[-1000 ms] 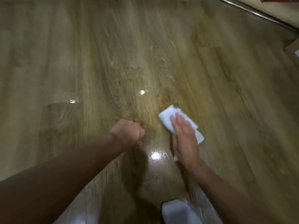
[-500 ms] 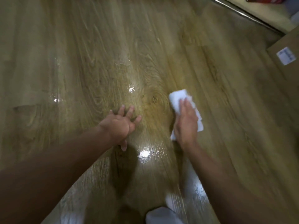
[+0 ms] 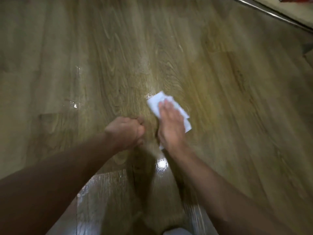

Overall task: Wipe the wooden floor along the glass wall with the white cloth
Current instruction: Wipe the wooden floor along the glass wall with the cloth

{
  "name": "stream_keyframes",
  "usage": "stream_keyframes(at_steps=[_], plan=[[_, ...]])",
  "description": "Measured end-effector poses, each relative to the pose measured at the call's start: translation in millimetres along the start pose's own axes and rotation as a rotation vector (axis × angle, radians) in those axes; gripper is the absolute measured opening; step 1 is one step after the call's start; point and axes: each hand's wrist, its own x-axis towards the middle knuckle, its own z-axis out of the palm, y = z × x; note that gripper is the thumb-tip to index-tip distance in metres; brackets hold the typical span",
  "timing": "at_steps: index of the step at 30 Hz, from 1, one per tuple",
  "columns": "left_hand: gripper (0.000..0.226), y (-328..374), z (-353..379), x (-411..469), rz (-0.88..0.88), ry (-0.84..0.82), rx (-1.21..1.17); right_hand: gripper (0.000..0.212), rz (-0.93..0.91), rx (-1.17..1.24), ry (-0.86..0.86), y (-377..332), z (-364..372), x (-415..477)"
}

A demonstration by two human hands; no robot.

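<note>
The right hand [image 3: 171, 126] lies flat, fingers straight and close together, pressing down on a soft, crumpled white cloth [image 3: 156, 102]. The cloth sits on the floor in the middle of the view, its wrinkled edges sticking out past the fingertips and the side of the palm. The left hand [image 3: 126, 131] is curled into a fist, empty, and rests on the floor just beside the right hand. The smooth brown wooden floor [image 3: 220, 99] has long planks with wavy grain, and shiny wet-looking spots glint on it. A thin silver metal rail [image 3: 271, 13] runs across the top right corner.
</note>
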Motion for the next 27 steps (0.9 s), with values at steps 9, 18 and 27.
stream_keyframes(at_steps=[9, 18, 27], plan=[[0.09, -60, 71, -76, -0.278, -0.058, -0.123, 0.062, 0.026, -0.048, 0.013, -8, 3, 68], [0.081, -62, 78, -92, -0.173, -0.078, -0.168, 0.058, -0.537, 0.208, -0.269, -98, 37, -10], [0.074, -104, 85, -146, -0.345, -0.132, -0.356, 0.061, 0.032, 0.147, -0.138, -148, 48, 68]])
